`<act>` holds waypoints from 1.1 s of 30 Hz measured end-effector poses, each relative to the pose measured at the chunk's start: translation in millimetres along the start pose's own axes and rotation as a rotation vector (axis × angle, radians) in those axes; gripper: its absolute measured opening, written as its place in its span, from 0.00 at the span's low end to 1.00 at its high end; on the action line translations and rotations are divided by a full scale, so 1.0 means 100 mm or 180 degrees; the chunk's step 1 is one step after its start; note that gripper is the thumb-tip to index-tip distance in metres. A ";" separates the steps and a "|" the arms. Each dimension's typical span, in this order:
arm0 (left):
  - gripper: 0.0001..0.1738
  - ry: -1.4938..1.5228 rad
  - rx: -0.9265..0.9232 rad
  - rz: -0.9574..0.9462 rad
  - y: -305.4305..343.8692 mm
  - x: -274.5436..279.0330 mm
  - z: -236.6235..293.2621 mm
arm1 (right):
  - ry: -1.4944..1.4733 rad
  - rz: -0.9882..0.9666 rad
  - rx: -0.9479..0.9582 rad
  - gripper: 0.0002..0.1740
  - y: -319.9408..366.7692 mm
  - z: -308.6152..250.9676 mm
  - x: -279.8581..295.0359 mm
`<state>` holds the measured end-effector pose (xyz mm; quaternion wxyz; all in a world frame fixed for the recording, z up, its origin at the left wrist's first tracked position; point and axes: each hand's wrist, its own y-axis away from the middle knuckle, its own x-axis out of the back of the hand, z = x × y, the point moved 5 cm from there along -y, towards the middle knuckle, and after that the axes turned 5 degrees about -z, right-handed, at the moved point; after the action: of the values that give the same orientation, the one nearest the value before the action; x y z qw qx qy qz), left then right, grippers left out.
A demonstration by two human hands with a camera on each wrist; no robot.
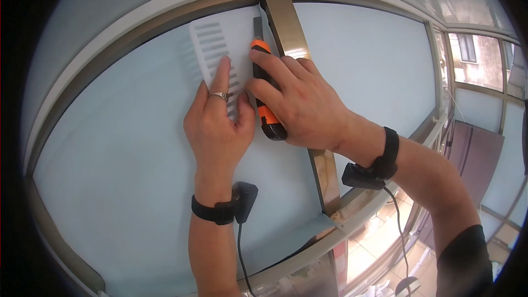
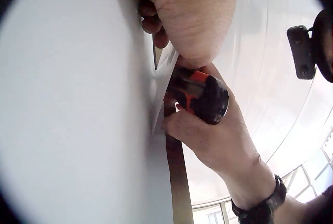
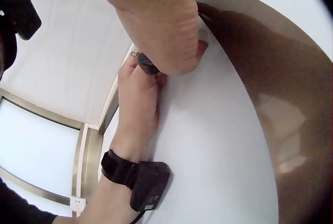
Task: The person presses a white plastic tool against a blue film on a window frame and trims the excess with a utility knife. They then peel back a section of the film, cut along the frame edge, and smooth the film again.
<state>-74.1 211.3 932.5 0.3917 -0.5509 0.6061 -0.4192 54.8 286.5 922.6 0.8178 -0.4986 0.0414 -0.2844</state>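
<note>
My left hand (image 1: 217, 124) holds a white slotted plastic scraper (image 1: 237, 30) against the frosted pane (image 1: 132, 148), its index finger laid along the slots. In the left wrist view, the scraper (image 2: 162, 94) stands tilted off the pane, with fingertips curled behind it. My right hand (image 1: 308, 102) grips an orange and black utility knife (image 1: 269, 121), index finger near its orange nose. The grey blade (image 1: 257, 25) is out and points up along the scraper's right edge, beside the bronze frame bar. In the right wrist view, the palm hides most of the knife (image 3: 148, 64).
The bronze frame bar (image 1: 283, 16) divides the left pane from a second frosted pane (image 1: 368, 60). A narrow film strip (image 1: 266, 22) stands off beside the bar near the top. Cabled black wrist cameras (image 1: 245, 201) hang at both wrists. Windows and a tiled floor (image 1: 379, 231) appear at right.
</note>
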 end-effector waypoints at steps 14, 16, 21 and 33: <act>0.32 0.0074 0.0252 -0.0271 0.01 0.00 0.00 | 0.0030 -0.0116 0.0004 0.29 0.19 -0.11 -0.02; 0.32 0.0066 0.0247 -0.0274 0.01 0.01 0.00 | -0.0172 -0.0163 -0.0091 0.39 0.22 -0.10 -0.07; 0.32 -0.0067 -0.0102 -0.0009 0.00 0.01 -0.01 | -0.0203 -0.0200 -0.0052 0.35 0.37 -0.19 -0.09; 0.31 0.0033 -0.0021 -0.0016 0.00 0.00 -0.01 | -0.0238 -0.0205 -0.0004 0.33 0.59 -0.33 -0.10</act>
<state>-75.2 211.3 932.6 0.3857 -0.5516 0.6081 -0.4209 59.6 285.6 853.9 0.8089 -0.5104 -0.0052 -0.2917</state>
